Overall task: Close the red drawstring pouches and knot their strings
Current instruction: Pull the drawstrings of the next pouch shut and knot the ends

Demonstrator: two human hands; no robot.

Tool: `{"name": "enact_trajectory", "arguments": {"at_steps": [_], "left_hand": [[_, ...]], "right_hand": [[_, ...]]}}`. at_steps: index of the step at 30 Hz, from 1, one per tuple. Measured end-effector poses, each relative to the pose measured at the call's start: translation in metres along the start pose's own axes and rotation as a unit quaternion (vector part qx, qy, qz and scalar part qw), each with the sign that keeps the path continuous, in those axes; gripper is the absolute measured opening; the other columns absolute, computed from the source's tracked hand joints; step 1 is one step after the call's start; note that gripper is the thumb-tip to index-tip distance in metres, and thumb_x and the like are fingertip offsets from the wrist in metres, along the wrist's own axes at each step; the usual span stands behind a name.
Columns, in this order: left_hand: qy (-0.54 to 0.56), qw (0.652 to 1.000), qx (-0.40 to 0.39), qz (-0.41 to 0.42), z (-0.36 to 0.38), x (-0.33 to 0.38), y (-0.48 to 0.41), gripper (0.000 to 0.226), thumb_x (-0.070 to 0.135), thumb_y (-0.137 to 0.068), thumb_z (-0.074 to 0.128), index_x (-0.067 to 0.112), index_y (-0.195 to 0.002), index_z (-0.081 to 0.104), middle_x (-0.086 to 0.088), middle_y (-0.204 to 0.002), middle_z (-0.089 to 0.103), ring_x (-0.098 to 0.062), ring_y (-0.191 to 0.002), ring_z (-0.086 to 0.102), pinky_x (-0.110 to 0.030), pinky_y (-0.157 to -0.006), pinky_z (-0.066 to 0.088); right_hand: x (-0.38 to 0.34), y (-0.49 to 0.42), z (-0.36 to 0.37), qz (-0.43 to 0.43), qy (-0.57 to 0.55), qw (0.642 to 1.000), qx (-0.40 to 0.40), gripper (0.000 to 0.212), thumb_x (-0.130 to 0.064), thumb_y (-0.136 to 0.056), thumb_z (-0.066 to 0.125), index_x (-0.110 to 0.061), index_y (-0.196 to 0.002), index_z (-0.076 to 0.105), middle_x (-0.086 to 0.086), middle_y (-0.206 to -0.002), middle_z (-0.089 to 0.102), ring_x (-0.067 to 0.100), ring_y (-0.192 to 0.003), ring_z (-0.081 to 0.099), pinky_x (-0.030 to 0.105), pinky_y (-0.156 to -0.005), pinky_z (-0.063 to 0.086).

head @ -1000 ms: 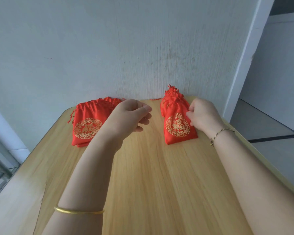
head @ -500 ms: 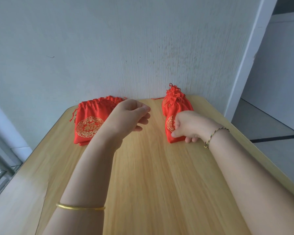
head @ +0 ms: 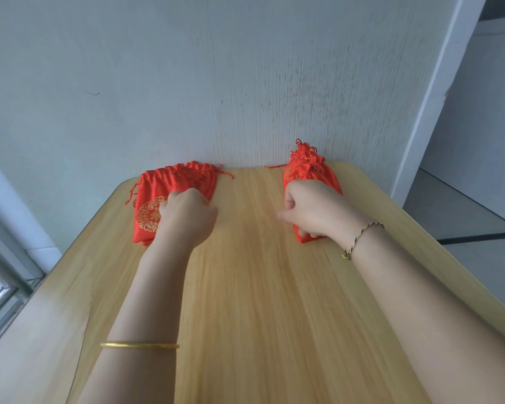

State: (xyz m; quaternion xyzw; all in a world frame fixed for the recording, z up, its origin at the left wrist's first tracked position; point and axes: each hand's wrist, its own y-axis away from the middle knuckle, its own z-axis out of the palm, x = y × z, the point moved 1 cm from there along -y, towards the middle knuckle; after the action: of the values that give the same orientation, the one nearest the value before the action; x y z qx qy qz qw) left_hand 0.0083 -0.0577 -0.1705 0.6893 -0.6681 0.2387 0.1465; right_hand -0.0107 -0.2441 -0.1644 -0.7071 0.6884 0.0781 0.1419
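Left hand has dropped from mid-air onto the open pouch and curls its fingers into the cloth, gripping it. Right hand stays curled over the tied pouch under its palm. One pouch appears finished and the next is being taken up. Both lie flat on the table, long axes running away from the knuckles, mouths toward the wall beyond the fingertips.

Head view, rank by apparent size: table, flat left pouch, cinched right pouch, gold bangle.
1. Table
2. Flat left pouch, seemingly; left hand hides part
3. Cinched right pouch; right hand hides part, so 2 and 3 unsure
4. Gold bangle
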Motion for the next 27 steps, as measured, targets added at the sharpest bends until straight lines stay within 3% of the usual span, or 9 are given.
{"name": "enact_trajectory", "arguments": {"at_steps": [3,7,10,14,20,25,27], "left_hand": [[-0.119,0.990,-0.042,-0.061,0.002,-0.014,-0.004,0.038,0.027,-0.091,0.050,0.011,-0.126,0.050,-0.020,-0.140,0.035,-0.039,-0.130,0.026,-0.048,-0.102,0.029],[-0.167,0.979,-0.078,-0.081,0.007,-0.023,-0.003,0.047,0.022,-0.092,0.050,0.016,-0.136,0.038,-0.019,-0.142,0.029,-0.041,-0.131,0.024,-0.050,-0.104,0.031],[-0.180,0.980,-0.041,-0.077,0.006,-0.027,-0.003,0.042,0.010,-0.090,0.045,0.018,-0.131,0.045,-0.019,-0.136,0.033,-0.041,-0.127,0.026,-0.045,-0.098,0.033],[-0.164,0.983,-0.001,-0.083,0.005,-0.030,-0.002,0.045,-0.003,-0.087,0.039,0.017,-0.125,0.051,-0.016,-0.128,0.039,-0.038,-0.126,0.028,-0.038,-0.080,0.033],[-0.139,0.982,0.090,-0.088,0.002,-0.033,-0.003,0.026,0.005,-0.086,0.059,0.015,-0.111,0.060,-0.010,-0.115,0.053,-0.033,-0.119,0.039,-0.038,-0.071,0.036],[-0.051,0.983,0.173,0.047,-0.009,-0.023,-0.004,0.015,0.008,-0.084,0.057,0.016,-0.094,0.064,-0.008,-0.101,0.059,-0.032,-0.102,0.049,-0.036,-0.072,0.037],[0.002,0.981,0.144,0.130,-0.016,-0.012,-0.003,0.014,0.007,-0.082,0.060,0.018,-0.089,0.065,-0.001,-0.092,0.060,-0.026,-0.094,0.054,-0.032,-0.074,0.040]], "right_hand": [[-0.011,0.004,0.004,-0.035,-0.041,0.999,-0.009,0.015,-0.027,-0.088,0.055,-0.012,-0.088,0.054,-0.001,-0.067,0.053,0.014,-0.052,0.044,0.030,-0.057,0.042],[-0.018,0.006,0.011,-0.055,-0.047,0.997,-0.010,0.014,-0.031,-0.089,0.055,-0.017,-0.089,0.052,-0.004,-0.072,0.050,0.021,-0.069,0.054,0.031,-0.063,0.042],[-0.019,0.005,0.016,-0.064,-0.045,0.997,-0.010,0.014,-0.032,-0.089,0.054,-0.018,-0.088,0.053,-0.004,-0.074,0.052,0.023,-0.078,0.060,0.030,-0.062,0.040],[-0.019,0.005,0.020,-0.068,-0.040,0.997,-0.012,0.016,-0.032,-0.089,0.053,-0.017,-0.091,0.053,-0.008,-0.068,0.046,0.021,-0.075,0.055,0.030,-0.062,0.038],[-0.018,0.004,0.022,-0.070,-0.044,0.996,-0.014,0.016,-0.033,-0.089,0.053,-0.017,-0.091,0.053,-0.008,-0.068,0.047,0.020,-0.074,0.054,0.030,-0.061,0.039],[-0.017,0.002,0.021,-0.064,-0.060,0.996,-0.001,0.015,-0.030,-0.090,0.052,-0.015,-0.092,0.055,-0.005,-0.069,0.052,0.022,-0.076,0.057,0.030,-0.062,0.040],[-0.016,-0.001,0.020,-0.058,-0.076,0.995,0.021,0.013,-0.025,-0.091,0.048,-0.014,-0.094,0.055,0.002,-0.077,0.061,0.025,-0.078,0.060,0.031,-0.060,0.042]]}}
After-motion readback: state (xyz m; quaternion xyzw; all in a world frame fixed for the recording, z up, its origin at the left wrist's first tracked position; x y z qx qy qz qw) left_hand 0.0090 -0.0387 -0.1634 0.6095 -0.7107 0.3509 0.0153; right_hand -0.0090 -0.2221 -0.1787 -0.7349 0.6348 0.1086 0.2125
